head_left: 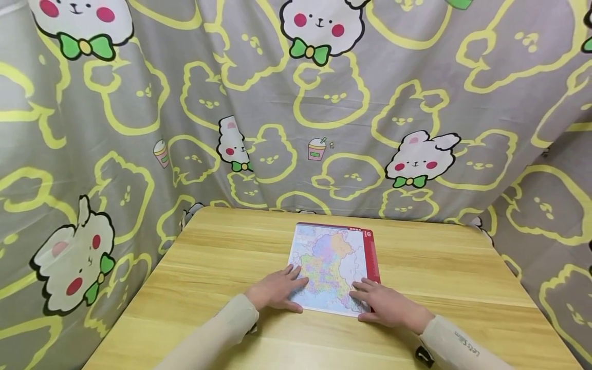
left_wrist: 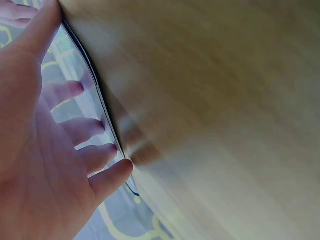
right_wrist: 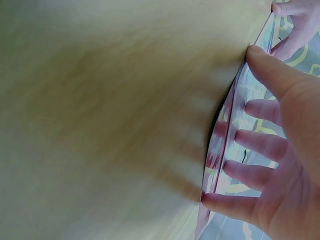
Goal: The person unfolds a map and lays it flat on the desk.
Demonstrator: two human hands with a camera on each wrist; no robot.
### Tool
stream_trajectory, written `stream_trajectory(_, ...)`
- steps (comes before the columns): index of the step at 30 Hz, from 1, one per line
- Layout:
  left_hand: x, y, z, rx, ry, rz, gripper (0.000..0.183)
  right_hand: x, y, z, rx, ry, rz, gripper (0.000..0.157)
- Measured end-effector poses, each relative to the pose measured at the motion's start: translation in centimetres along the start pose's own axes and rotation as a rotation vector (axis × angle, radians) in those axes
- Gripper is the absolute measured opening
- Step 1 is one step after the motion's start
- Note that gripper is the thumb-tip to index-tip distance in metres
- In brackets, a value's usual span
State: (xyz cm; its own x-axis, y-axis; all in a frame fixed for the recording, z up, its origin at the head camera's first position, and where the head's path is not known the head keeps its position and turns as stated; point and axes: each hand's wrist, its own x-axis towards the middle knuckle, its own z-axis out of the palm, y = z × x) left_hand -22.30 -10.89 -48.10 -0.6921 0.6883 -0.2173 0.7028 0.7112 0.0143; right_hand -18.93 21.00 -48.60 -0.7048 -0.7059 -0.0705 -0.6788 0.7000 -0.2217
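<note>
A flat map sheet (head_left: 326, 267) with a red right margin lies on the wooden table, showing coloured regions on pale blue. My left hand (head_left: 276, 289) rests at its lower left edge, fingers spread over the sheet. My right hand (head_left: 390, 303) is at the lower right, its fingertips on the map and the red margin. In the left wrist view, the left fingertips (left_wrist: 111, 150) touch the glossy sheet along its edge. The right wrist view has the right fingertips (right_wrist: 241, 135) on the sheet, which bows slightly off the table near its edge.
The wooden table (head_left: 208, 257) spreads out on both sides of the map. A grey curtain (head_left: 277, 92) with yellow outlines and white cartoon rabbits hangs behind the table and along its left and right sides.
</note>
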Motion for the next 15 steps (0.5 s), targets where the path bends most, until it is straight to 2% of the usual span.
stream_trajectory(9, -0.10, 0.01, -0.08, 0.028, 0.004, 0.034, 0.077, 0.03, 0.04, -0.13, 0.000, -0.014, 0.016, 0.057)
stream_trajectory(15, -0.04, 0.12, -0.01, 0.042, -0.016, 0.032, 0.076, -0.18, 0.61, 0.21, -0.023, 0.020, -0.013, 0.055)
